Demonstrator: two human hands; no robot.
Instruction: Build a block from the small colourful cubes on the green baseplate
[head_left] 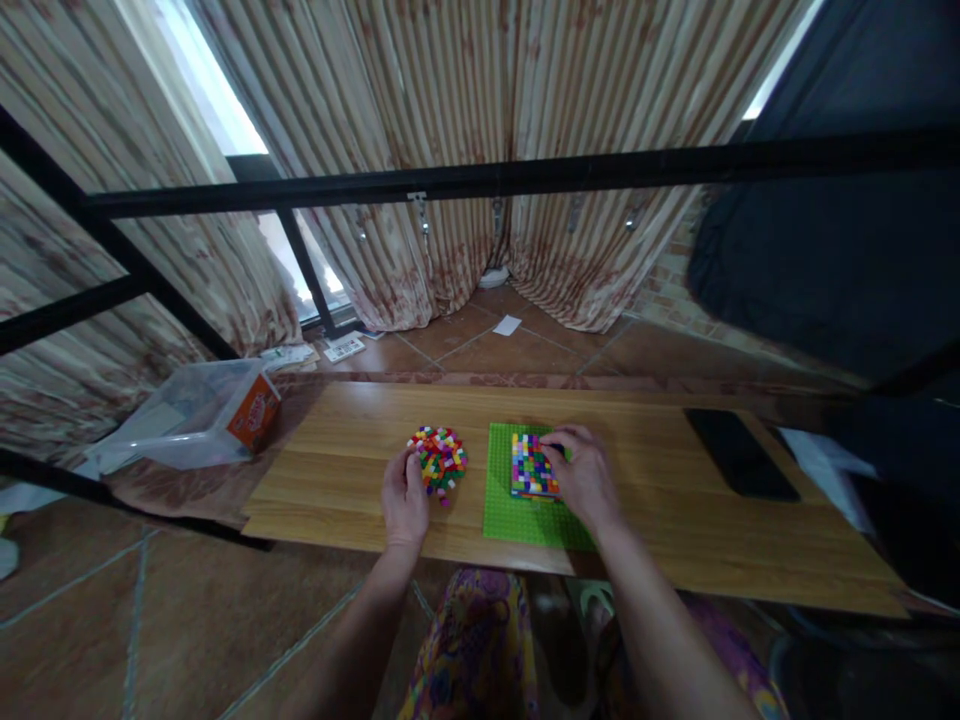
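Note:
A green studded baseplate [499, 510] lies on the wooden table. On it stands a low block of multicoloured toy bricks [527, 465] with a mixed-colour top. My right hand [589, 475] reaches over the block's right side, thumb and forefinger pinched at its top; whatever is between the fingertips is too small to name. To the left, a loose heap of small coloured bricks [446, 460] rests directly on the wood. My left hand [405, 500] is at the heap's left edge with its fingers curled and the thumb against them. What it holds, if anything, is hidden.
A black phone [741, 453] lies on the right of the wooden table [330, 460]. Past the table's left end, a clear plastic box [195, 410] with an orange label stands lower down. A black metal bar [495, 180] crosses ahead, before striped curtains [442, 90].

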